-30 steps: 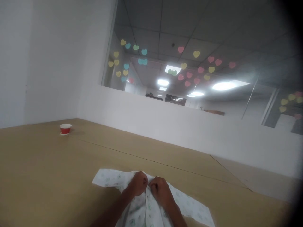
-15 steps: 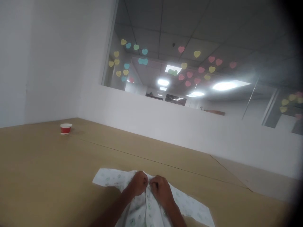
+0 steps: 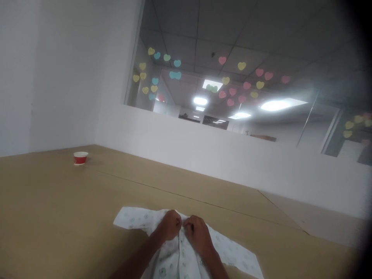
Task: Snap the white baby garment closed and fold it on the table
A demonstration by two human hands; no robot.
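White with a green print, the shirt (image 3: 183, 257) lies under your left hand (image 3: 171, 225) and right hand (image 3: 198, 234), which sit just beside each other near its top. You have both curled into narrow pinches on the cloth; exactly what is between the fingers is hidden. Its sleeves (image 3: 139, 219) spread out to either side of your hands. Beneath is the table (image 3: 72, 213); well beyond your left hand stands a cup (image 3: 80, 159). Farther ahead of both hands rises a wall (image 3: 174, 141) with a window (image 3: 186, 23) dotted with hearts (image 3: 241, 66).

No lettering can be read, any print on the red-and-white cup (image 3: 81, 159) being too small to make out.
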